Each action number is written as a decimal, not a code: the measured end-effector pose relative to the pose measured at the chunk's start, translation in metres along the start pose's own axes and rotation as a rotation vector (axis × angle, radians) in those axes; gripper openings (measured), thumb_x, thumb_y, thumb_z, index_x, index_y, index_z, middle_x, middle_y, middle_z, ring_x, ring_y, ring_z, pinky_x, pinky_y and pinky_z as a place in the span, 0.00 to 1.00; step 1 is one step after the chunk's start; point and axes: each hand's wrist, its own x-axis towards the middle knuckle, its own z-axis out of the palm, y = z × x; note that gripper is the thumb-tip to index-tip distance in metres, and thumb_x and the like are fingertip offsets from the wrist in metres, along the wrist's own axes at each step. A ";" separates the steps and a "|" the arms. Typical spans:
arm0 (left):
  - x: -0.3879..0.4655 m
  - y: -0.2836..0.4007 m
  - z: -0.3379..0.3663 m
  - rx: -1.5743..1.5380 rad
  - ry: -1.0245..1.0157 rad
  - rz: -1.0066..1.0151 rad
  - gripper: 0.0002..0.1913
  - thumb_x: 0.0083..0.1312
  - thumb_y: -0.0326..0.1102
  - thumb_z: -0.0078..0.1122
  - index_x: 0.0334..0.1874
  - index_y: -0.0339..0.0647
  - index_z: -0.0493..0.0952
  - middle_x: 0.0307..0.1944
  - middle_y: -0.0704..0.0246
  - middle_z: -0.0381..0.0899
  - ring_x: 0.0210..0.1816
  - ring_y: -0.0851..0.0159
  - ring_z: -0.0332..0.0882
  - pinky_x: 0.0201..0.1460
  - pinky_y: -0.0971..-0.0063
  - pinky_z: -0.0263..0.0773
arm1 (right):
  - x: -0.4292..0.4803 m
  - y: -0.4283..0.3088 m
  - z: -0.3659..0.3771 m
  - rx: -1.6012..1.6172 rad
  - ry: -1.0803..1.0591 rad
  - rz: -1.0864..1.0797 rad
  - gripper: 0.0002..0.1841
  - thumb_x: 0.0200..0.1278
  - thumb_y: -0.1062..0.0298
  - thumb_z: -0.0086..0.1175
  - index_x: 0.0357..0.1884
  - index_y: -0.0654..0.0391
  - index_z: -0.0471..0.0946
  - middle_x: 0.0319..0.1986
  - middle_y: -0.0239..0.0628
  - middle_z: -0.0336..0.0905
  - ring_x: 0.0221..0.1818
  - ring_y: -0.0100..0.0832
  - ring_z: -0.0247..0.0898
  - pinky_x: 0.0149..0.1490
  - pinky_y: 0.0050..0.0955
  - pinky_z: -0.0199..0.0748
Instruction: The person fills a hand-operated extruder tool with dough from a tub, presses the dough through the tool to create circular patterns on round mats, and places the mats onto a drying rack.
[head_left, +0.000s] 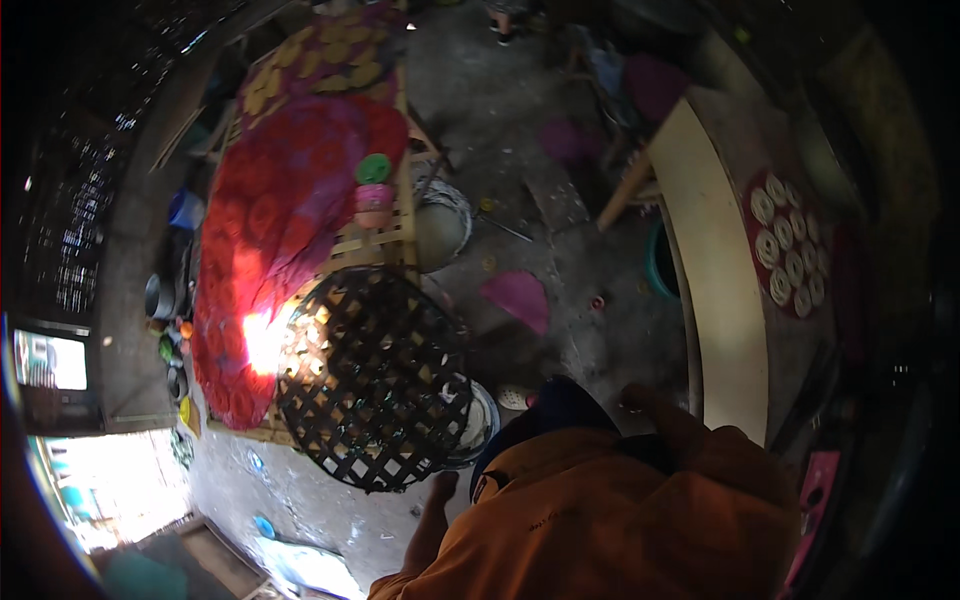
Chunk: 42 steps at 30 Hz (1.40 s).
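A round, dark lattice-woven tray (375, 382) lies before me, over the near end of a slatted wooden platform (367, 246). My left hand (445, 486) is beside the tray's near rim; its fingers are too dark to tell whether they grip it. Partly under the tray's right side is a basin (487, 420) with whitish contents. My right hand (636, 399) is low at my right side, close to a long pale board (720, 247), apart from it. Shadow blurs its fingers, and I see nothing plainly held there.
Red patterned cloth (262, 195) covers the platform, with flat yellowish rounds (349, 52) at its far end. A pink container (373, 204) stands there beside a green lid (373, 169). Coiled pale pieces (784, 229) lie beyond the board. A whitish bucket (442, 232) stands on the floor.
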 end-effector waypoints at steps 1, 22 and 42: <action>0.016 -0.016 -0.011 0.040 0.090 -0.103 0.11 0.63 0.32 0.47 0.43 0.44 0.78 0.41 0.61 0.81 0.44 0.54 0.79 0.46 0.59 0.73 | -0.018 -0.004 0.016 0.056 -0.029 0.027 0.12 0.56 0.61 0.52 0.35 0.53 0.84 0.39 0.45 0.81 0.43 0.45 0.78 0.49 0.42 0.74; 0.071 0.142 -0.044 -0.187 0.002 -0.154 0.17 0.65 0.45 0.52 0.47 0.39 0.76 0.40 0.57 0.82 0.46 0.52 0.80 0.48 0.63 0.74 | -0.090 0.025 0.083 0.210 0.284 0.140 0.15 0.56 0.59 0.48 0.34 0.55 0.83 0.41 0.46 0.81 0.46 0.49 0.75 0.53 0.45 0.72; 0.442 0.573 -0.195 -0.479 0.161 0.732 0.13 0.68 0.32 0.50 0.51 0.36 0.77 0.41 0.62 0.82 0.44 0.65 0.79 0.48 0.73 0.72 | -0.386 0.136 -0.142 1.603 1.947 0.489 0.13 0.62 0.74 0.53 0.49 0.59 0.76 0.38 0.36 0.79 0.38 0.26 0.75 0.43 0.24 0.72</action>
